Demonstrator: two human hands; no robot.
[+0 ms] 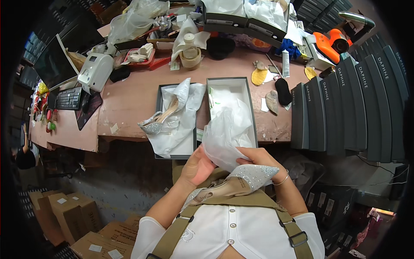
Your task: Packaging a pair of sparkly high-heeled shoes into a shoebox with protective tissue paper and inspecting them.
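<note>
A translucent white bag (222, 140) hangs between my two hands, its far part lying over the right-hand grey shoebox (252, 116). My left hand (197, 167) holds its left edge, with some fingers hidden behind it. On the other side my right hand (261, 160) pinches the bag between thumb and fingers. Below both hands, a silver pointed shoe with sparkling stones (248, 178) rests against my lap, toe to the right. A matching shoe (152, 127) lies on white wrapping paper (183, 110) in the left-hand grey box (158, 103).
Tall stacks of dark grey shoeboxes (340, 108) stand at the right. A keyboard (69, 99), a white label printer (95, 71) and a monitor (55, 62) are at the left. A jar (189, 54) stands behind the boxes. Brown cartons (73, 211) sit on the floor, lower left.
</note>
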